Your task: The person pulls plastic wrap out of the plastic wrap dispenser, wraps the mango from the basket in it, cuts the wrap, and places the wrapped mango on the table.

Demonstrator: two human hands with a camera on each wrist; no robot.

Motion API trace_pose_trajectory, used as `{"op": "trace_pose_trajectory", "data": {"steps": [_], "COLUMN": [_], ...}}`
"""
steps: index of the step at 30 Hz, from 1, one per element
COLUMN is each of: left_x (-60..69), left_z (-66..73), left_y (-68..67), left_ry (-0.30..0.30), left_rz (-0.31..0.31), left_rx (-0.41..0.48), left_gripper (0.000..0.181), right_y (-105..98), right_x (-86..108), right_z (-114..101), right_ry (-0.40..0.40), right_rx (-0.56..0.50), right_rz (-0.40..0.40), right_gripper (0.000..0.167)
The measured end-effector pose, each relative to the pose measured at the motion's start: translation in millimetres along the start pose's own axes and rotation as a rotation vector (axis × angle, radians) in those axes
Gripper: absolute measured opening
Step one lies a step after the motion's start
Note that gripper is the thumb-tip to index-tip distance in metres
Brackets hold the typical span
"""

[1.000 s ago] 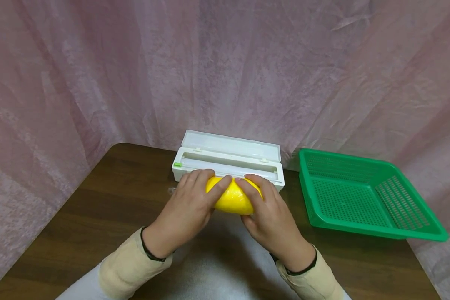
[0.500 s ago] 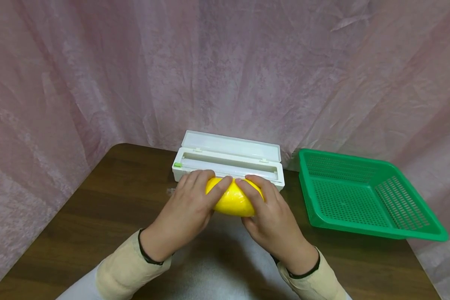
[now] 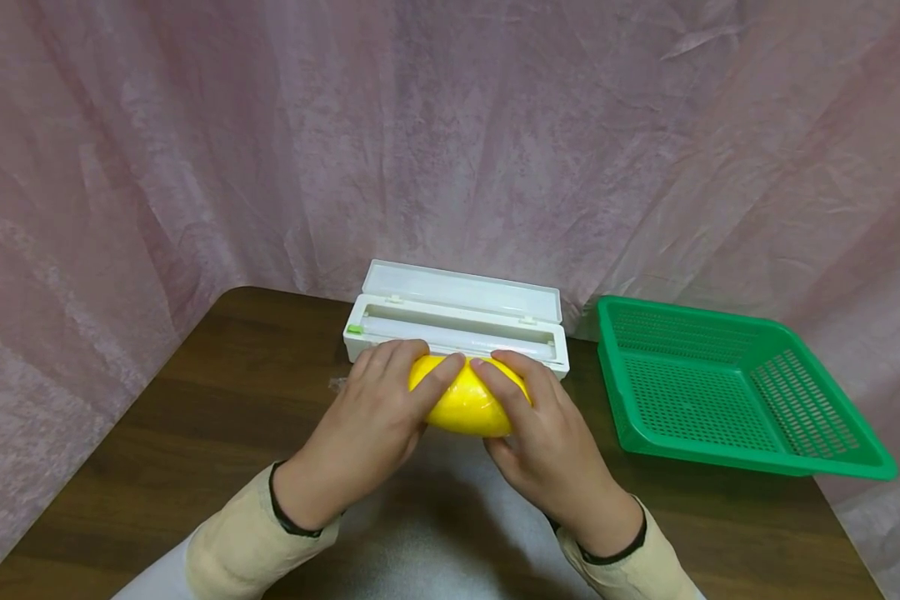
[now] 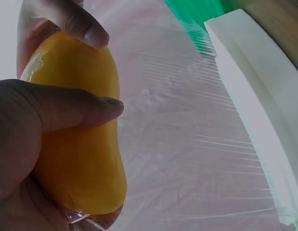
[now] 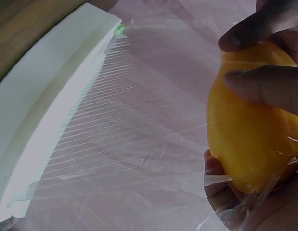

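Note:
A yellow, mango-like object [image 3: 468, 404] is held between both hands in the head view, in front of a white dispenser box. The left hand [image 3: 367, 417] grips its left end and the right hand [image 3: 558, 446] its right end, with both thumbs on top. Clear film [image 4: 187, 144] stretches from the object to the white box [image 4: 264, 91] in the left wrist view. In the right wrist view the film [image 5: 105, 130] shows creases between the box [image 5: 52, 82] and the wrapped yellow object [image 5: 250, 130]. The undersides of the fingers are partly hidden.
The box's lid [image 3: 461, 290] stands raised at the back, with a roll [image 3: 457, 335] inside the box. A green perforated basket [image 3: 705, 408] sits at the right of the brown table [image 3: 217, 400]. A pink curtain [image 3: 450, 150] hangs behind.
Both hands and the yellow object have come very slightly nearer to the body, away from the box. The grips look the same; box and basket have stayed in place.

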State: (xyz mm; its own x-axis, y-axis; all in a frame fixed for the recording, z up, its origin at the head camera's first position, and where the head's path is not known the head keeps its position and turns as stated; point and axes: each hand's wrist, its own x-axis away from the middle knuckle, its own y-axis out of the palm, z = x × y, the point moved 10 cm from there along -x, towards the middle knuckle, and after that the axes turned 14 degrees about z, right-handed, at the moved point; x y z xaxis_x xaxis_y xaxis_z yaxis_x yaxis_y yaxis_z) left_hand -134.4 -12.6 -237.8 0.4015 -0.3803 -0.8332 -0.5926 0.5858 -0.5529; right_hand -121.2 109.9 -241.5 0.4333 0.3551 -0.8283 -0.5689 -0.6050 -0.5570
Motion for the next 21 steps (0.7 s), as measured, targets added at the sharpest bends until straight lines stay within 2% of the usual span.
{"op": "trace_pose_trajectory", "data": {"steps": [12, 21], "left_x": [-2.4, -0.8], "left_z": [2.7, 1.7], "left_y": [-7.4, -4.0], "left_ry": [0.002, -0.013], "left_rz": [0.007, -0.047], "left_rx": [0.005, 0.027], "left_gripper": [0.066, 0.065], "right_y": [-5.3, -1.6], "right_x": [-1.9, 0.0], "right_z": [-4.8, -1.3], "right_ry": [-0.005, 0.028], "right_rx": [-0.019, 0.015], "right_rz": [0.006, -0.083], "right_gripper": [0.072, 0.076]}}
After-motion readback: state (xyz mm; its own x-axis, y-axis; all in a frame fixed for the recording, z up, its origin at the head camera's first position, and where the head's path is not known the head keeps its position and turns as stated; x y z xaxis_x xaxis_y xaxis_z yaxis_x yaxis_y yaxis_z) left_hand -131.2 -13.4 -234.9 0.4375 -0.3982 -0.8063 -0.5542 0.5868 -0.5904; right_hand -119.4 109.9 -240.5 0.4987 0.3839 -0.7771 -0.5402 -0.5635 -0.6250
